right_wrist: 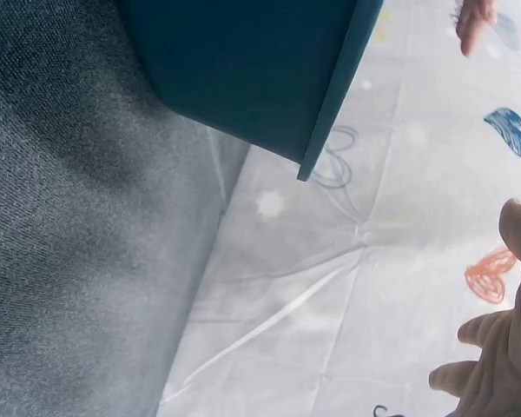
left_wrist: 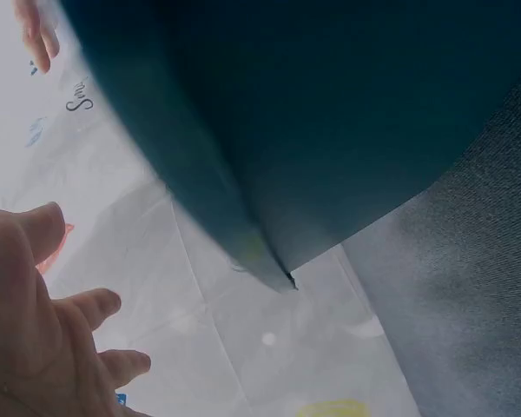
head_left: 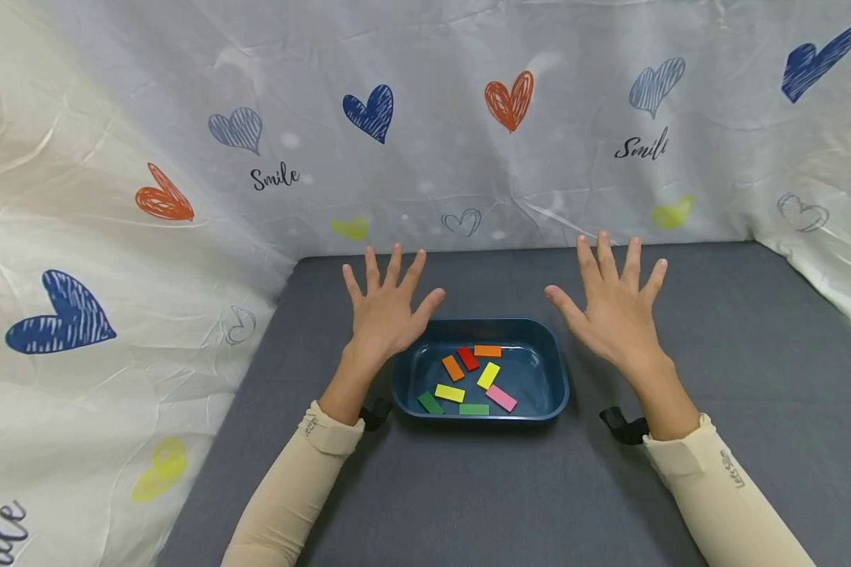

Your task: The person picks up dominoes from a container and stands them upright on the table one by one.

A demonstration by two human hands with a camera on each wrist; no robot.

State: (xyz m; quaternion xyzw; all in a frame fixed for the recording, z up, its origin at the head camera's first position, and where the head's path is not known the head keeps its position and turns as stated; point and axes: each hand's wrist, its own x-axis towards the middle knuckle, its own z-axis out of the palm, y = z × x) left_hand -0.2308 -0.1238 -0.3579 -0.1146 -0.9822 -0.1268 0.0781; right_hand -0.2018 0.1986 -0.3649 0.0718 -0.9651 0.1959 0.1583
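A dark blue rectangular tray (head_left: 553, 370) stands on the grey table, holding several small coloured blocks: a red block (head_left: 468, 358), a pink block (head_left: 501, 398), and orange, yellow and green ones. My left hand (head_left: 385, 315) hovers at the tray's left side, fingers spread and straight, overlapping its left rim in the head view. To the right of the tray, my right hand (head_left: 617, 311) is held up likewise, palm down with fingers spread, apart from it. Neither hand holds anything. Both wrist views show the outer wall of the tray (left_wrist: 330, 113) beside the spread fingers.
Grey cloth covers the table (head_left: 468, 496). Behind it and on the left hangs a white curtain (head_left: 425, 181) printed with hearts and the word Smile. Black straps (head_left: 622, 426) stick out at the wrists, below the cream sleeves (head_left: 716, 488).
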